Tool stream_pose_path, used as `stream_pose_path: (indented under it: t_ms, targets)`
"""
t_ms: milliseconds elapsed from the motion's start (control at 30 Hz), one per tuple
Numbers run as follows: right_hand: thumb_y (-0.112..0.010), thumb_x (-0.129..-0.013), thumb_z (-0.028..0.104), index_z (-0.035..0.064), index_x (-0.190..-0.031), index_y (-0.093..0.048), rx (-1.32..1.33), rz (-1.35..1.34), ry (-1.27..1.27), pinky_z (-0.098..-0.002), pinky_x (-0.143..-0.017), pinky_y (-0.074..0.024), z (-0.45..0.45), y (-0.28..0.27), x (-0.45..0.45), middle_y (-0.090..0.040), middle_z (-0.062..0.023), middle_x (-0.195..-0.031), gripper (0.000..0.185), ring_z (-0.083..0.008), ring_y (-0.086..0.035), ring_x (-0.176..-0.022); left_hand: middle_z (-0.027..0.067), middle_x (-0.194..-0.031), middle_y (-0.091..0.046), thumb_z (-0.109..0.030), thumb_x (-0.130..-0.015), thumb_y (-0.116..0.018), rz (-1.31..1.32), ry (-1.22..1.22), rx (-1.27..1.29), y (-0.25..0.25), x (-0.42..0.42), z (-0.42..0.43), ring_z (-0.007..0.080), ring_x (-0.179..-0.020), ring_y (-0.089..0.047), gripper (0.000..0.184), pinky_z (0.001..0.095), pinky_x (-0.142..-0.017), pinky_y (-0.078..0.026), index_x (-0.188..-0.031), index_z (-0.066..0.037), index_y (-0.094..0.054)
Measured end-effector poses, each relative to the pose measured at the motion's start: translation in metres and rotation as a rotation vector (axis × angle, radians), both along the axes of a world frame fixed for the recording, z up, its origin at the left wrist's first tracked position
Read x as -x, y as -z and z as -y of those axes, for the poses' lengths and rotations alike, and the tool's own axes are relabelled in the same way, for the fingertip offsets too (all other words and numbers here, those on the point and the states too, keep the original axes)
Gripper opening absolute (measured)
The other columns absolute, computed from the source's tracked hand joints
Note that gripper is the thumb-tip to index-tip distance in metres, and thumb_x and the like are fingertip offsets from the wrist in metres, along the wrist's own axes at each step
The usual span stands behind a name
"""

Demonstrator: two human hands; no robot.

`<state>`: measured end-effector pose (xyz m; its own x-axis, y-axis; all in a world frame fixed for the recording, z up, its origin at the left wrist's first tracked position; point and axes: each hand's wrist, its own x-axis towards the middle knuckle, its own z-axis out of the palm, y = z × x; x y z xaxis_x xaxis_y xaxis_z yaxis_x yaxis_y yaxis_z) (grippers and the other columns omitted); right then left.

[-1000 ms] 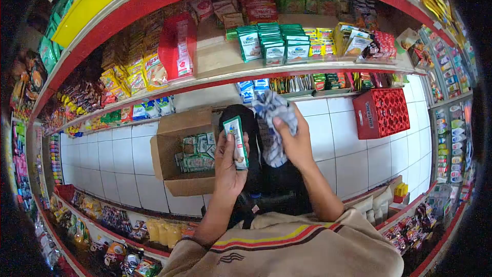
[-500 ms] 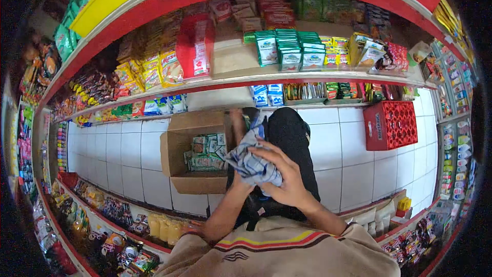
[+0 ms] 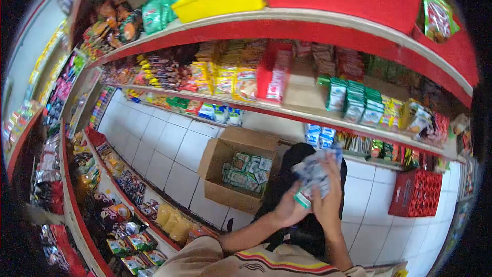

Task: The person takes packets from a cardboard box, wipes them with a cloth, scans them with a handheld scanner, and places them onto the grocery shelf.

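Observation:
Above my lap, my left hand (image 3: 291, 208) grips a green and white packet (image 3: 303, 198), mostly covered by the cloth and my other hand. My right hand (image 3: 329, 195) is closed on a crumpled grey-blue checked cloth (image 3: 312, 170), which lies against the packet. To the left of my knees, an open cardboard box (image 3: 215, 177) on the floor holds several green and white packets (image 3: 247, 170). Similar green packets (image 3: 354, 100) stand in rows on the shelf ahead.
A red crate (image 3: 416, 193) stands on the white tiled floor (image 3: 171, 143) at the right. Shelves (image 3: 307, 115) of packets cross in front, with a yellow bin (image 3: 223, 1) on the upper one. A lower shelf (image 3: 118, 195) with snack bags runs along the left.
The view has swung left, so the box and shelves appear farther right. My hands have come together, and the cloth has moved from beside the packet onto it.

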<state>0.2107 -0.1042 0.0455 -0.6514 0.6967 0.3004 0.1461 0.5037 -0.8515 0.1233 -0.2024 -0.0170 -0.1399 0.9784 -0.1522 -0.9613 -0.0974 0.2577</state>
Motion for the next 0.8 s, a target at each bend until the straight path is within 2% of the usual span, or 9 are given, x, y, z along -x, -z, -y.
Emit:
stream_pose_path:
  t_ms: [33,133,233,300,500,567,700,767,800]
  targets:
    - [-0.064,-0.083,0.011,0.003,-0.136,-0.053,0.008,0.027,0.08,-0.051,-0.118,-0.0239,0.001,-0.003,0.002,-0.04,-0.0234,-0.152,0.055,-0.0435,-0.034,-0.142,0.0085,-0.152,-0.043,-0.045,-0.101,-0.045,0.428,0.151,-0.283,0.024,0.005,-0.002,0.025,-0.138,-0.043,0.058,0.042,-0.12,-0.027,-0.149,-0.012,-0.04]
    - [-0.066,-0.084,0.019,0.0037,-0.139,-0.051,-0.052,0.036,-0.177,-0.0549,-0.118,-0.0221,0.029,0.01,-0.012,-0.039,-0.026,-0.151,0.059,-0.0441,-0.031,-0.144,0.0084,-0.15,-0.046,-0.042,-0.103,-0.043,0.041,-0.042,0.024,0.008,0.009,-0.01,0.0237,-0.137,-0.044,0.056,0.041,-0.119,-0.028,-0.149,-0.01,-0.039]
    - [-0.063,-0.089,0.036,0.0036,-0.137,-0.052,-0.116,-0.02,-0.176,-0.0585,-0.117,-0.0204,0.029,0.024,-0.013,-0.04,-0.0261,-0.15,0.059,-0.0444,-0.032,-0.143,0.0055,-0.145,-0.049,-0.047,-0.102,-0.046,0.184,-0.076,-0.484,0.047,-0.002,-0.016,0.0198,-0.132,-0.047,0.056,0.0383,-0.116,-0.034,-0.147,-0.013,-0.042]
    - [-0.059,-0.091,0.042,0.0028,-0.135,-0.053,-0.171,-0.079,-0.034,-0.0576,-0.117,-0.0209,0.003,0.022,-0.006,-0.041,-0.0253,-0.149,0.059,-0.044,-0.033,-0.143,0.0074,-0.149,-0.047,-0.039,-0.104,-0.043,-0.209,-0.053,0.021,0.032,-0.016,-0.016,0.0218,-0.136,-0.045,0.054,0.0394,-0.119,-0.028,-0.149,-0.009,-0.039]
    - [-0.057,-0.096,0.022,-0.0035,-0.132,-0.051,0.083,-0.137,0.163,-0.0405,-0.109,-0.0358,-0.036,0.038,-0.014,-0.055,-0.0223,-0.133,0.045,-0.0349,-0.051,-0.126,0.0056,-0.149,-0.044,-0.032,-0.093,-0.06,-0.265,0.137,0.095,-0.005,-0.022,-0.008,0.0192,-0.137,-0.041,0.072,0.0355,-0.116,-0.031,-0.153,-0.005,-0.03]
    - [-0.056,-0.097,0.021,-0.0041,-0.134,-0.05,0.294,-0.11,0.281,-0.0397,-0.107,-0.0374,-0.046,0.048,-0.019,-0.056,-0.0211,-0.131,0.045,-0.0316,-0.053,-0.123,0.0071,-0.158,-0.032,-0.022,-0.084,-0.064,-0.016,0.27,-0.012,-0.005,-0.007,0.003,0.0218,-0.144,-0.034,0.085,0.0362,-0.119,-0.027,-0.156,-0.003,-0.022]
    - [-0.058,-0.096,0.018,-0.0042,-0.137,-0.047,0.006,-0.159,0.348,-0.0399,-0.102,-0.0418,-0.042,0.032,-0.022,-0.06,-0.0211,-0.126,0.048,-0.0309,-0.057,-0.116,0.015,-0.161,-0.027,-0.015,-0.071,-0.064,0.228,0.157,-0.043,-0.057,0.021,0.023,0.0257,-0.147,-0.031,0.093,0.0391,-0.121,-0.026,-0.153,0.002,-0.024]
    - [-0.068,-0.087,0.024,-0.0037,-0.139,-0.044,0.267,0.142,-0.032,-0.0415,-0.103,-0.0409,-0.034,0.065,-0.049,-0.053,-0.0245,-0.131,0.064,-0.0359,-0.054,-0.12,0.0224,-0.158,-0.029,-0.016,-0.064,-0.064,0.256,0.054,0.064,-0.053,0.039,0.028,0.0293,-0.147,-0.031,0.099,0.0406,-0.121,-0.026,-0.152,0.004,-0.024]
    - [-0.071,-0.083,0.03,-0.0022,-0.137,-0.047,0.078,0.274,-0.212,-0.0458,-0.107,-0.0373,-0.025,0.065,-0.05,-0.053,-0.0245,-0.127,0.067,-0.0393,-0.05,-0.121,0.0235,-0.158,-0.028,-0.016,-0.065,-0.064,0.275,0.031,0.006,-0.052,0.048,0.027,0.03,-0.147,-0.03,0.098,0.0414,-0.122,-0.025,-0.152,0.005,-0.024]
